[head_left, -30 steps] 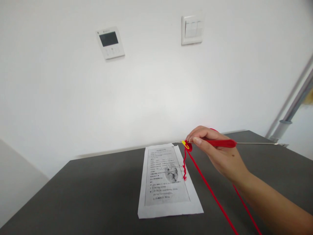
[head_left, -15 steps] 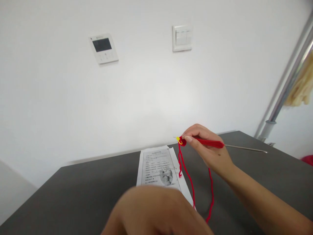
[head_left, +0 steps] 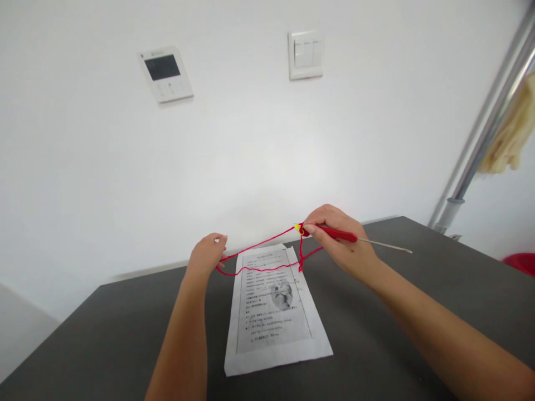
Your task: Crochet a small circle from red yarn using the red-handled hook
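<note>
My right hand (head_left: 340, 239) is closed around a crochet hook with a red handle (head_left: 334, 233) and a long metal shaft (head_left: 384, 245) pointing right. A small red crocheted piece with a yellow marker (head_left: 299, 228) sits at the hook's tip. Red yarn (head_left: 259, 253) runs from there leftward to my left hand (head_left: 207, 253), whose fingers are curled on the strand, held above the table's far edge. A short yarn tail hangs down from the hook. Below both hands lies a printed paper sheet (head_left: 273, 312) on the dark table (head_left: 125, 328).
A white wall behind carries a control panel with a screen (head_left: 164, 72) and a light switch plate (head_left: 305, 53). At right a metal pole (head_left: 480, 150) rises from the table corner, with a pale cloth (head_left: 507, 136) hanging by it. Something red (head_left: 520, 262) shows at the far right.
My left hand came up from below the view and took hold of the yarn, pulling it out to the left. The right hand with the hook shifted slightly left and up.
</note>
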Motion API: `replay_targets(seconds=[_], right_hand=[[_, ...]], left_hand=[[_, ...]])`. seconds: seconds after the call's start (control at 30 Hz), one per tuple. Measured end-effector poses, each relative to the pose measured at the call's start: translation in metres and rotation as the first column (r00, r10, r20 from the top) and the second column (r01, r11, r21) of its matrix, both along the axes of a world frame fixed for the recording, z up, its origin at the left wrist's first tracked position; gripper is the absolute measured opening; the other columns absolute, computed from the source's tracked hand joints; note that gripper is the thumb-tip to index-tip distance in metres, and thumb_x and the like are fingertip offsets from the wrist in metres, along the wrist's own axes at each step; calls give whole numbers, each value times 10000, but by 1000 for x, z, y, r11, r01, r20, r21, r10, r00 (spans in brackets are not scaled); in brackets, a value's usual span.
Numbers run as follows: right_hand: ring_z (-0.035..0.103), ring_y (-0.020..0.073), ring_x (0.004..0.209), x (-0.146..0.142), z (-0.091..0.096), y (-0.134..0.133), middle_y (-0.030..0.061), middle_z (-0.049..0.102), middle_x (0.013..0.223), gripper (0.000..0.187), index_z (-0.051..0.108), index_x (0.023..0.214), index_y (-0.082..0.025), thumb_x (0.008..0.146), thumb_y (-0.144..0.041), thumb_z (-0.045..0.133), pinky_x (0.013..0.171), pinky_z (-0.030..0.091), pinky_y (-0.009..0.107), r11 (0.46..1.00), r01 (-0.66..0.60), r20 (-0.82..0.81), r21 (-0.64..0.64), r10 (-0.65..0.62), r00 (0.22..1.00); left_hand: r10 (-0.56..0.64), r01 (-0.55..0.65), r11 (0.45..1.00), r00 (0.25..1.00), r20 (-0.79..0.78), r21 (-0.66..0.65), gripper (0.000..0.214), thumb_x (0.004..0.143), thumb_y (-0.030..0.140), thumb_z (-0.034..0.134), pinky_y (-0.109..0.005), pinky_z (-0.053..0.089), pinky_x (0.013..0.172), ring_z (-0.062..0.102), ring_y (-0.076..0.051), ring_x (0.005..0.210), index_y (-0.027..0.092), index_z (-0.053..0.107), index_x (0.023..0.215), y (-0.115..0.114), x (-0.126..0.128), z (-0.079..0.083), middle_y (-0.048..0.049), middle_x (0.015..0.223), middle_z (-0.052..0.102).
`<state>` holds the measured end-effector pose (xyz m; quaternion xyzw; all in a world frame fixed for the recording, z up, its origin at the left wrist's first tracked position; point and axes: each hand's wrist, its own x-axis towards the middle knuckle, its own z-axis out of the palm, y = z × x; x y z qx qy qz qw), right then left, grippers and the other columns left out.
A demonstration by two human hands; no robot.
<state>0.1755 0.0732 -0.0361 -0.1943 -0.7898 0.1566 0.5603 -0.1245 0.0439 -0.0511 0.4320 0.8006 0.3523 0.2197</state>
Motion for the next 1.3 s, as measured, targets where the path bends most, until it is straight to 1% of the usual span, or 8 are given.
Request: replay_targets(seconds=[0.2, 0.4, 0.53, 0.73, 0.97, 1.13, 1.2, 1.3], right_hand=[[646, 189, 768, 13, 11, 3, 50, 680, 814, 275, 670, 766, -212, 940, -419, 619, 711, 512, 335, 978, -116, -39, -175, 111, 993], [669, 175, 758, 11, 11, -3, 45, 702, 808, 204, 700, 800, -220, 944, -344, 626, 677, 529, 315, 973, -229, 26, -29, 230, 973], [672, 187, 782, 9, 11, -8, 47, 714, 803, 188, 695, 806, -226, 951, -314, 615, 704, 537, 331, 981, -182, 34, 63, 180, 983], [669, 184, 789, 6, 10, -8, 52, 710, 818, 149, 691, 842, -220, 957, -270, 611, 705, 540, 326, 975, -189, 36, 117, 186, 982], [654, 163, 809, 2, 5, -10, 56, 695, 865, 90, 672, 907, -206, 959, -190, 601, 698, 544, 290, 939, -291, 145, 184, 266, 953], [655, 159, 819, 2, 5, -13, 54, 690, 862, 94, 664, 898, -205, 959, -175, 599, 717, 547, 284, 935, -291, 151, 202, 263, 953], [655, 157, 812, 0, 4, -14, 57, 687, 857, 105, 664, 899, -204, 969, -185, 587, 723, 554, 286, 927, -304, 165, 218, 272, 948], [669, 159, 839, -4, 1, -16, 74, 687, 885, 105, 672, 931, -188, 976, -187, 577, 741, 574, 288, 902, -356, 188, 245, 316, 930]], left_hand=[[73, -75, 997, 995, 71, 32, 364, 940, 342, 632, -480, 558, 905, 641, -259, 1092, 173, 598, 1261, 1, -6, 4, -112, 1287, 622], [-225, 128, 896, 956, 187, 425, 343, 1000, 402, 404, -363, 542, 925, 653, -232, 1121, 210, 639, 1160, -13, 78, 27, -86, 1199, 691], [-670, 125, 678, 510, 539, 724, 375, 857, 498, 630, -322, 563, 714, 663, -200, 856, 166, 668, 1027, -27, 135, 26, -75, 954, 668], [-578, -111, 769, 300, 759, 630, 210, 842, 347, 681, -190, 488, 524, 568, -106, 683, 153, 666, 921, -42, 138, 36, -19, 856, 567], [-599, 1, 734, 471, 647, 679, 200, 858, 319, 642, -219, 507, 452, 597, -139, 672, 147, 667, 956, -44, 118, 48, -56, 907, 608], [-635, 17, 766, 176, 752, 642, 299, 952, 358, 482, -165, 450, 410, 564, -104, 602, 135, 676, 994, -52, 117, 55, -77, 856, 616], [-701, -15, 705, 144, 699, 709, 295, 959, 378, 480, -154, 475, 449, 574, -95, 613, 176, 682, 1034, -58, 120, 57, -70, 876, 639], [-798, 26, 429, 479, 365, 903, 282, 917, 394, 587, -300, 595, 816, 678, -167, 869, 244, 665, 1142, -60, 124, 49, -60, 1016, 686]])
